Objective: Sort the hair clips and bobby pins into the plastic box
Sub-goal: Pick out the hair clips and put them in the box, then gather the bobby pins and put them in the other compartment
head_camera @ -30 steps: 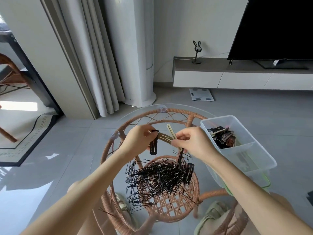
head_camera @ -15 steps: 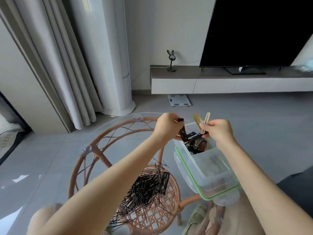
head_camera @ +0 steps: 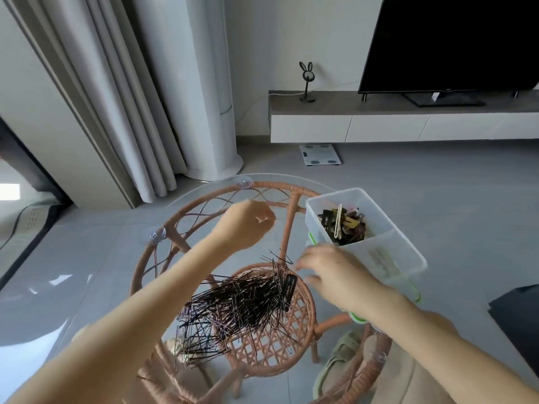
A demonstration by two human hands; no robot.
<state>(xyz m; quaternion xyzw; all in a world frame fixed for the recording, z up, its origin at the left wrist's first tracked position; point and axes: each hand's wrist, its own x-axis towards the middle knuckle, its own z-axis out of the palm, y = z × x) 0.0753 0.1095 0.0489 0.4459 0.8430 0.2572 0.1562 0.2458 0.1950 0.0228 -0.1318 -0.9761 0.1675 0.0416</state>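
A clear plastic box [head_camera: 405,252] with a green-edged lid beneath it stands at the table's right edge. Its far compartment holds several hair clips [head_camera: 345,225], dark, gold and cream. A large pile of black bobby pins [head_camera: 245,304] lies on the glass top, with one black snap clip [head_camera: 289,290] at its right side. My left hand [head_camera: 248,225] hovers above the table left of the box, fingers curled, nothing seen in it. My right hand [head_camera: 332,272], blurred, fingers spread, is low between the pile and the box, holding nothing.
The round glass top [head_camera: 204,193] rests on a rattan frame [head_camera: 180,211] with a woven lower shelf. Sandals [head_camera: 338,365] lie on the floor under the right side. A TV cabinet [head_camera: 379,123], a scale and curtains stand further back.
Both hands held clips over the box half a second ago; the clips now lie in the box. My left hand has drawn back left, my right hand has dropped toward the pile.
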